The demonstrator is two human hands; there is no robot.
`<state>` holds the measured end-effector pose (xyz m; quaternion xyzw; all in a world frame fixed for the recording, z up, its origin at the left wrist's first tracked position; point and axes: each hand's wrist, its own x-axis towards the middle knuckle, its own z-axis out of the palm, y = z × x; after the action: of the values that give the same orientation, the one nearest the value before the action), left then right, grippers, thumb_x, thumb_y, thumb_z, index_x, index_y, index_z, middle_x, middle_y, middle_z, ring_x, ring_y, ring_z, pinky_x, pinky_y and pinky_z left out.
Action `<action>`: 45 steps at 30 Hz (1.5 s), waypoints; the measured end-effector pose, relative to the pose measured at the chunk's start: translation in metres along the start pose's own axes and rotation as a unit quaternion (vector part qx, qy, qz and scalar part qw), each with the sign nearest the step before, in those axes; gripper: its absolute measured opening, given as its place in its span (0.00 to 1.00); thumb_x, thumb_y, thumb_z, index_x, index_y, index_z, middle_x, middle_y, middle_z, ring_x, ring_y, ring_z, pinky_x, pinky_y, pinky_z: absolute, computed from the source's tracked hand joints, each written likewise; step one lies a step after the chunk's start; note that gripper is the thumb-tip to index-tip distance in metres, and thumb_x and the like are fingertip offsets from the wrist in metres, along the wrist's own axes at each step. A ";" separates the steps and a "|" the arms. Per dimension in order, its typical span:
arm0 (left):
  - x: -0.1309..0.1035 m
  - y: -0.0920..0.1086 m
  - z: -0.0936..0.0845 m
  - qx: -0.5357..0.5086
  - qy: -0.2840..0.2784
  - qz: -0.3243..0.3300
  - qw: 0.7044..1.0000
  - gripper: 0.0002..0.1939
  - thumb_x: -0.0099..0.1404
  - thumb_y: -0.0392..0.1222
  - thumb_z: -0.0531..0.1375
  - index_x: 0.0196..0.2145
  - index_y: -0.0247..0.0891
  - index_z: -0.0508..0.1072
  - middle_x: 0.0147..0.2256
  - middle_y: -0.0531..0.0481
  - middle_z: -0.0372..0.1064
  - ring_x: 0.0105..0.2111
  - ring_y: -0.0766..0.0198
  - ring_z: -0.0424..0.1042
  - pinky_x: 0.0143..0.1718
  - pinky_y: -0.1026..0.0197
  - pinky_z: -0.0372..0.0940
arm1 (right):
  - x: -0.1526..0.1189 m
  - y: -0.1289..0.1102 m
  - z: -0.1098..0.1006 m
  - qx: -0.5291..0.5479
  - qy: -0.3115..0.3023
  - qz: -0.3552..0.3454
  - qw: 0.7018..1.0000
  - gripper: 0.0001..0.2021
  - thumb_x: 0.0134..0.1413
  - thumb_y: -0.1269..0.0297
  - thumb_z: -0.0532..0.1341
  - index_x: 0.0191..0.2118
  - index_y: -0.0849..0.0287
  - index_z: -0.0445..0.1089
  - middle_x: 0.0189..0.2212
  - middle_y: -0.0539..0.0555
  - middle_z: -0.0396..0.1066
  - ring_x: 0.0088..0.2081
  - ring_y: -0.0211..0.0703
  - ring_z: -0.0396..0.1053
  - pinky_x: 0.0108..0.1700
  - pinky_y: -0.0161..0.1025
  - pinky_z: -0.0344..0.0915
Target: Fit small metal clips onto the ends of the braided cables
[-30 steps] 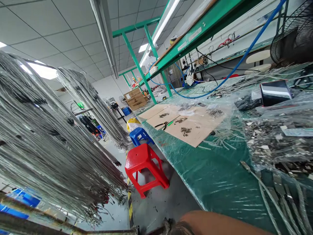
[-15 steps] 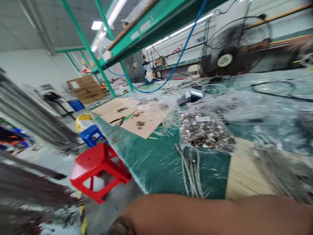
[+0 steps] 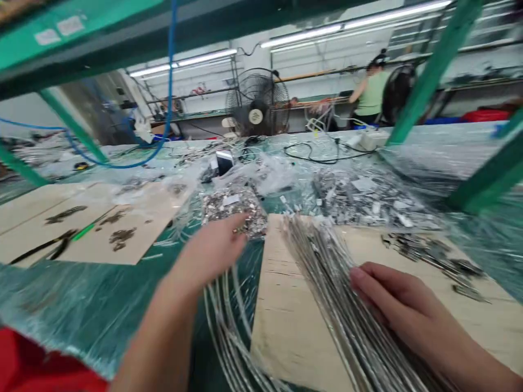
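My right hand (image 3: 400, 305) is at the right side of a thick bundle of grey cables (image 3: 327, 272). Its thumb and fingers are curled against the cables, with the fingertips partly hidden. My left hand (image 3: 216, 245) is smeared by motion. It reaches over the near edge of a clear bag of small metal parts (image 3: 245, 204), and its grip is not readable. Below it runs a smaller bunch of pale cables (image 3: 224, 326), whose far ends the hand covers. Under the thick bundle lies a light wooden board (image 3: 281, 305).
Dark metal pieces (image 3: 437, 261) lie on the board's right side. Behind are more bagged parts (image 3: 368, 198). Pliers (image 3: 53, 245) and a green-handled tool (image 3: 84, 231) rest on boards at left. Green posts (image 3: 437, 71) frame the bench; a fan (image 3: 257, 103) and a person (image 3: 370, 92) are beyond.
My view has swung right, from the aisle and red stool to the bench. Both hands are now visible, where before an arm crossed the bottom edge.
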<state>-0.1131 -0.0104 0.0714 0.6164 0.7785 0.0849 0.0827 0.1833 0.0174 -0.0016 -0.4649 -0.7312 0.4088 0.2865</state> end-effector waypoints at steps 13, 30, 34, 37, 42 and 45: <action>0.002 0.020 0.021 -0.015 -0.180 0.101 0.978 0.18 0.63 0.55 0.53 0.27 0.41 0.73 0.27 0.50 0.71 0.24 0.62 0.69 0.20 0.63 0.53 | 0.005 0.003 0.004 -0.016 -0.027 -0.027 0.999 0.20 0.64 0.52 0.49 0.24 0.57 0.56 0.21 0.47 0.50 0.25 0.39 0.52 0.26 0.36 0.50; 0.019 0.053 0.084 0.036 0.013 0.112 0.993 0.15 0.70 0.50 0.48 0.42 0.40 0.68 0.40 0.45 0.70 0.38 0.53 0.73 0.35 0.58 0.63 | 0.004 0.000 0.002 -0.030 -0.037 -0.038 0.998 0.19 0.66 0.54 0.49 0.25 0.57 0.58 0.20 0.45 0.52 0.24 0.37 0.53 0.26 0.36 0.49; 0.023 0.051 0.087 0.045 0.030 0.104 0.993 0.19 0.70 0.50 0.47 0.54 0.42 0.62 0.46 0.44 0.67 0.39 0.55 0.73 0.35 0.59 0.62 | 0.004 0.000 0.002 -0.041 -0.038 -0.038 0.998 0.19 0.66 0.54 0.49 0.24 0.57 0.56 0.19 0.44 0.51 0.23 0.37 0.53 0.26 0.36 0.48; 0.023 0.052 0.087 0.044 0.022 0.119 0.992 0.19 0.71 0.49 0.46 0.55 0.47 0.64 0.45 0.46 0.67 0.37 0.57 0.73 0.34 0.60 0.62 | 0.004 0.000 0.002 -0.045 -0.037 -0.043 0.997 0.19 0.65 0.55 0.49 0.24 0.58 0.56 0.19 0.45 0.52 0.23 0.37 0.53 0.26 0.36 0.48; 0.026 0.051 0.084 0.026 0.016 0.113 0.993 0.17 0.69 0.53 0.47 0.43 0.43 0.70 0.39 0.47 0.69 0.34 0.57 0.72 0.29 0.60 0.59 | 0.005 0.000 0.000 -0.048 -0.032 -0.045 0.997 0.19 0.65 0.54 0.50 0.24 0.58 0.56 0.19 0.44 0.52 0.23 0.36 0.52 0.25 0.36 0.47; 0.026 0.049 0.084 0.012 0.013 0.106 0.994 0.14 0.67 0.52 0.50 0.36 0.41 0.68 0.36 0.48 0.70 0.31 0.57 0.71 0.27 0.61 0.57 | 0.005 0.000 0.000 -0.051 -0.031 -0.046 0.997 0.19 0.65 0.54 0.50 0.24 0.58 0.57 0.19 0.44 0.51 0.23 0.36 0.52 0.25 0.36 0.47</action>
<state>-0.0529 0.0287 0.0007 0.6954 0.7105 0.0921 0.0560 0.1813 0.0221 -0.0008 -0.4321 -0.7800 0.3720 0.2579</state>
